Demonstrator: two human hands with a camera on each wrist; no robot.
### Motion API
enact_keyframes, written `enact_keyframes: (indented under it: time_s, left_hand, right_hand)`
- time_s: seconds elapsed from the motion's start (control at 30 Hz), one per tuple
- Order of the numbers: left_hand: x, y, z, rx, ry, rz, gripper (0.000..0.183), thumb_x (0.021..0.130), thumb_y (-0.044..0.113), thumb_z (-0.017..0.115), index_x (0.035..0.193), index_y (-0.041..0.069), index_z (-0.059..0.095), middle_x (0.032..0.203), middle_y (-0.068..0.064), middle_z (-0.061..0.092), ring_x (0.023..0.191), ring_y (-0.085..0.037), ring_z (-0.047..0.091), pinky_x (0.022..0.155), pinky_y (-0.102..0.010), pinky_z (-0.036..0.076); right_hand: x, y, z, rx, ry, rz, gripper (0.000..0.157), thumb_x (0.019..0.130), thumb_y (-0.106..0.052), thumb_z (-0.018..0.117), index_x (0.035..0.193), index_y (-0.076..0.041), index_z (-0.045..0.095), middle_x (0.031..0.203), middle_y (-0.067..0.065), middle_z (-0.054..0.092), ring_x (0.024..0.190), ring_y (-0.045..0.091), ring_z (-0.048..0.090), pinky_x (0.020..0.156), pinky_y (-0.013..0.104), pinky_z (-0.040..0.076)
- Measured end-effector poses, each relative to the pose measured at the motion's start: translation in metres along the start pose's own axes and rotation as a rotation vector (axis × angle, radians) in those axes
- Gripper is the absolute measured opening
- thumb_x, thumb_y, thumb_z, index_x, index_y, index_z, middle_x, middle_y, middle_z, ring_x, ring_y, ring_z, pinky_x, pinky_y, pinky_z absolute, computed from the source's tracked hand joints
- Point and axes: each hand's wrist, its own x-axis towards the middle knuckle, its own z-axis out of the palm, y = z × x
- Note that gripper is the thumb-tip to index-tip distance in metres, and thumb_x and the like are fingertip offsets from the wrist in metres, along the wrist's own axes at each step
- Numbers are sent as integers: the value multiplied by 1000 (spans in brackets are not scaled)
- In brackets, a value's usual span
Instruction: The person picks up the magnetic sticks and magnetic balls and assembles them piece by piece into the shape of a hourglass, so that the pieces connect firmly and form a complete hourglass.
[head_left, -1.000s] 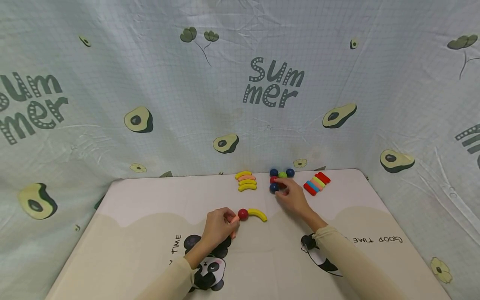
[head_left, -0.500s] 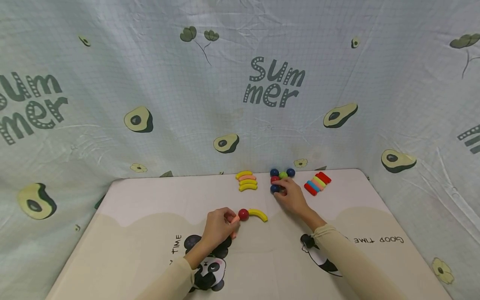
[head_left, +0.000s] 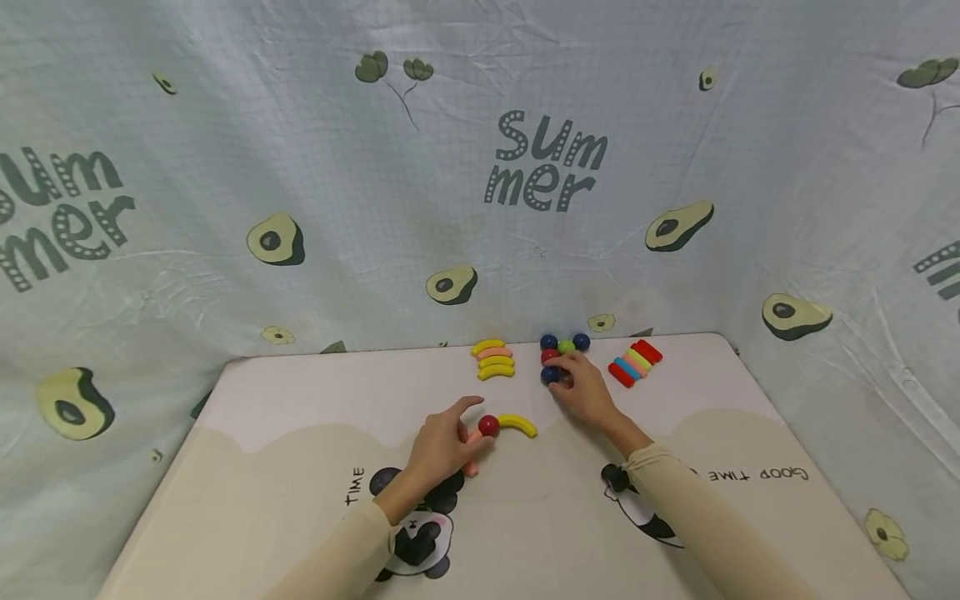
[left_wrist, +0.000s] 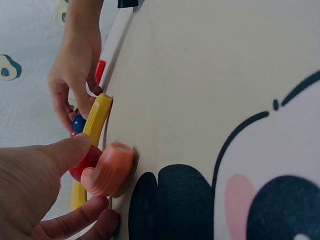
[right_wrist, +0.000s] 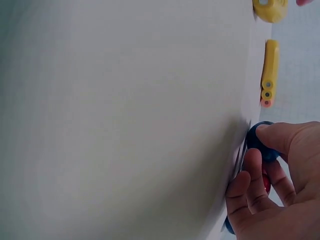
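In the head view a red ball [head_left: 489, 426] lies on the table, a yellow curved stick [head_left: 519, 424] joined to its right side. An orange-pink curved stick [left_wrist: 119, 167] meets the ball on the other side. My left hand [head_left: 442, 443] is around the ball and the pink stick, its thumb and index finger spread apart. Farther back, my right hand [head_left: 588, 393] pinches a dark blue ball [right_wrist: 257, 139], thumb on its near side. Another red ball [head_left: 550, 356], a green ball [head_left: 566, 346] and more dark blue balls sit just beyond those fingers.
Several curved sticks [head_left: 495, 362], yellow and pink, lie in a stack at the table's back edge. Right of the balls is a row of short coloured sticks [head_left: 634, 363]. A printed cloth [head_left: 360, 292] hangs behind the table [head_left: 277, 400].
My left hand has let go of the pink curved stick; its index finger has lifted and its thumb has moved right, toward the red ball. The right hand has stayed put.
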Motion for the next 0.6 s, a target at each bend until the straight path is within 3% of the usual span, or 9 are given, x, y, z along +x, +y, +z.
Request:
enact_keyframes:
  time_s: [0.1,0.3,0.43,0.6]
  left_hand:
    - [2,1,0,47,-35,5,59,89,36,81,142,20,61,68,5,52,56,-10,44,46,-23,34]
    - [5,1,0,84,-59,18,43,91,35,79,129,17,70,78,1,56,68,-13,48,54,-24,39]
    - [6,0,0,78,-46,25,36,89,32,81,117,12,71,86,-2,59,75,-15,49,60,-26,42]
    - [6,-1,0,20,-31,3,32,86,27,84,107,9,67,91,-2,65,69,-14,48,54,-24,37]
  right_hand:
    - [0,0,1,-5,-2,-4,34,89,-3,77,123,-3,70,119,15,60,85,22,55,77,34,50]
    - [0,0,1,-12,-4,-14,33,89,-4,78,121,-4,71,116,13,60,83,22,54,75,34,52]
    - [-1,4,0,-32,-7,-25,33,89,-6,79,121,-5,71,117,12,60,84,21,55,75,33,52]
    - [-2,6,-3,-36,-10,-44,33,89,-7,79,121,-6,70,117,10,62,85,21,55,76,33,52]
